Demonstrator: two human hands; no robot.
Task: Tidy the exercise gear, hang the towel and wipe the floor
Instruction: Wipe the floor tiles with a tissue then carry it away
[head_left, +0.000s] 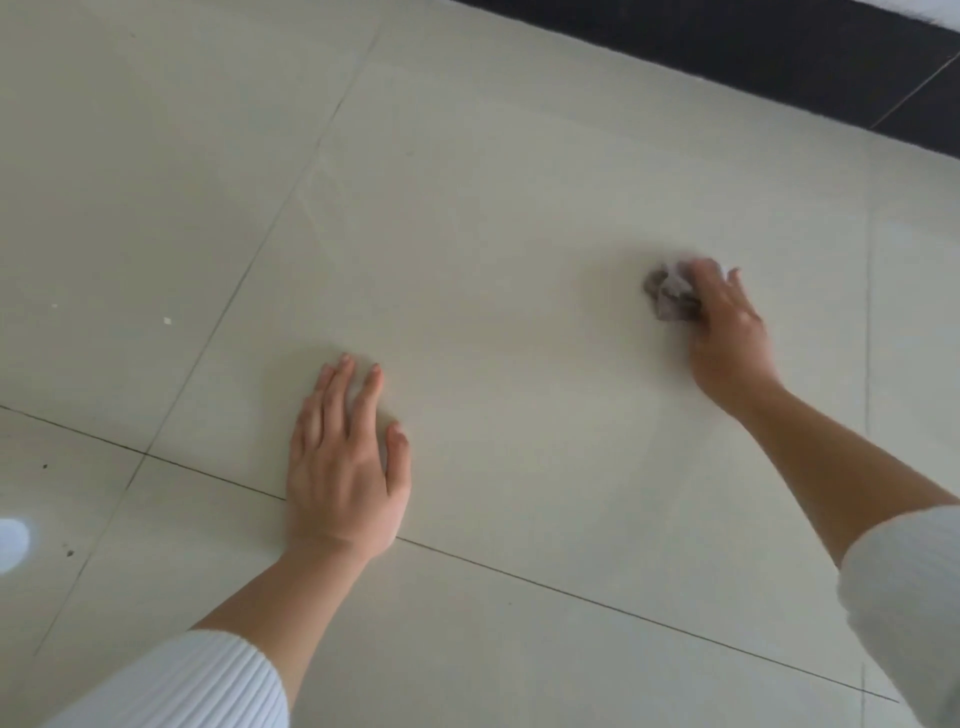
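The pale tiled floor (493, 234) fills the view. My right hand (727, 332) reaches forward and presses a crumpled, dirty grey-white tissue (670, 293) against the tile; the tissue shows past my fingers on their left side and the hand is slightly blurred. My left hand (345, 462) lies flat on the floor nearer to me, palm down with fingers spread, holding nothing. Both forearms are bare, with white ribbed sleeves pushed up.
A dark band of tiles (779, 57) runs along the far right edge of the floor. Small specks of dirt (69, 552) and a white crumb (167, 320) lie on the tiles at the left. A bright reflection (11, 540) shines at the left edge.
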